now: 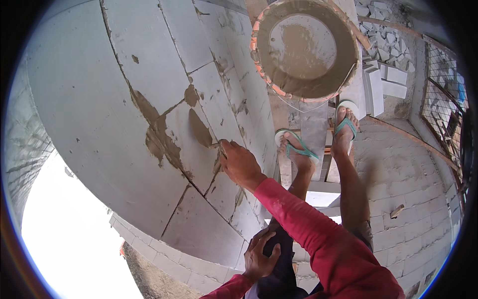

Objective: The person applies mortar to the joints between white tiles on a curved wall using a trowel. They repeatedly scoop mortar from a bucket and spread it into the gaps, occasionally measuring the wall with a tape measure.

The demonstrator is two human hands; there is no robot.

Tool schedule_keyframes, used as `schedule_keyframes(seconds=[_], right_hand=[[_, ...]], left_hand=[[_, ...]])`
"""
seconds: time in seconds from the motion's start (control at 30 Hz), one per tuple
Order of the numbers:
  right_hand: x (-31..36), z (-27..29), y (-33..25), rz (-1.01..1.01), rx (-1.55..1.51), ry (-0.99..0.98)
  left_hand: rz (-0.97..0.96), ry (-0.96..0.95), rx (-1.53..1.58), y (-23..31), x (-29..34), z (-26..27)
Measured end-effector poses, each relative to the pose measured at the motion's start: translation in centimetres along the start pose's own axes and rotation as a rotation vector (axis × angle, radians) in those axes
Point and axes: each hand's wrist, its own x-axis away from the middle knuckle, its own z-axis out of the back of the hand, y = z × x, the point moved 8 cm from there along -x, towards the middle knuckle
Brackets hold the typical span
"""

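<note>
My right hand (242, 163) grips the handle of a trowel (200, 129), whose blade is coated in grey-brown mortar. The blade lies against or just off a wall of large pale blocks (124, 164); I cannot tell which. Smeared mortar (158, 130) covers a joint to the left of the blade, and thinner traces follow other joints. My left hand (261, 256) rests on my dark-clothed thigh, its fingers apart and holding nothing. Ahead of my feet stands an orange bucket (255, 55) with mortar inside and around its rim.
I stand in green-strapped flip-flops (300, 148) on narrow wooden planks (312, 122), with gaps between them. At the right are loose white blocks (396, 82), broken rubble (391, 42) and wire mesh (445, 89). Another block wall (408, 174) rises on that side.
</note>
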Motion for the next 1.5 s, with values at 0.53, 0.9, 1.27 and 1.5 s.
schedule_keyframes(seconds=[0.53,0.9,1.27,1.5], right_hand=[[7.3,12.1,-4.8,0.334,0.329,0.117],[-6.6,33.1,-1.9,-0.177,1.583,-0.181],[0.1,37.6,-2.0,-0.446,0.699,-0.3],[7.1,37.0,-27.8,-0.44,1.016,-0.266]], left_hand=[[-0.095,0.078,0.112,-1.5,1.5,-0.9],[-0.086,0.149,0.277,-3.0,2.0,0.0],[0.012,0.093,0.467,-2.8,1.6,1.5],[0.202,0.124,0.657,-2.1,1.2,2.1]])
